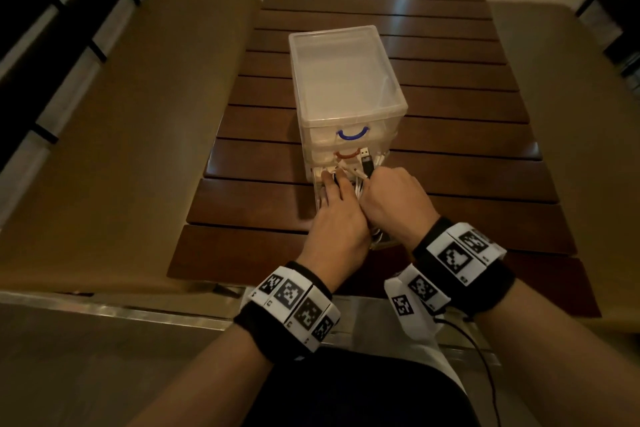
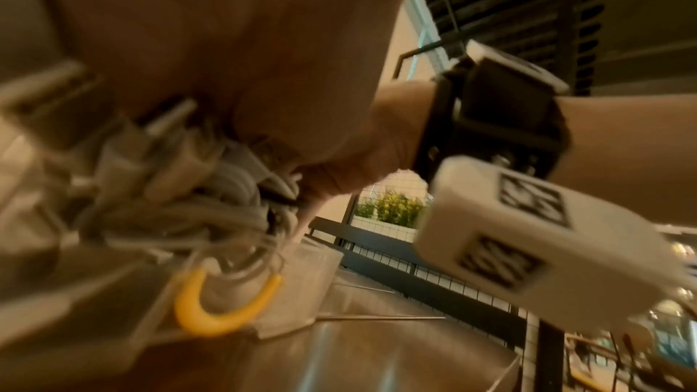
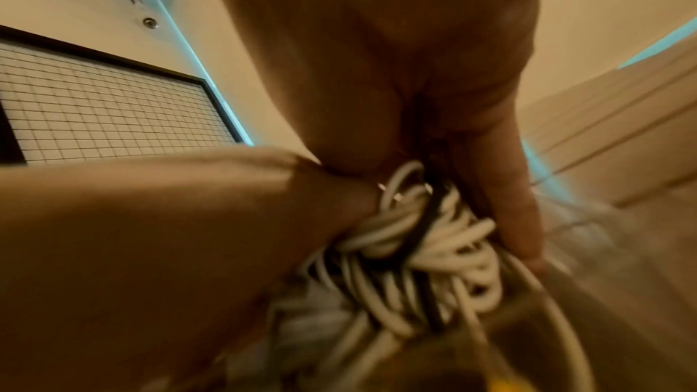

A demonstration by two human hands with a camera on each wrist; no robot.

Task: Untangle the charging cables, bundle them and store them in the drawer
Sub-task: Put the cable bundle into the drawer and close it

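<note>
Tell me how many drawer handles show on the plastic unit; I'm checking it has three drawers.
3: a blue handle on the top drawer, an orange handle below it, and a yellow handle on the pulled-out bottom drawer, seen only from the left wrist.

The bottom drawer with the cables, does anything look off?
Yes. From the bundle of white and black charging cables pressed into the pulled-out clear plastic drawer, two USB plugs stick up past the rim, in front of the orange-handled drawer, so closing may snag.
</note>
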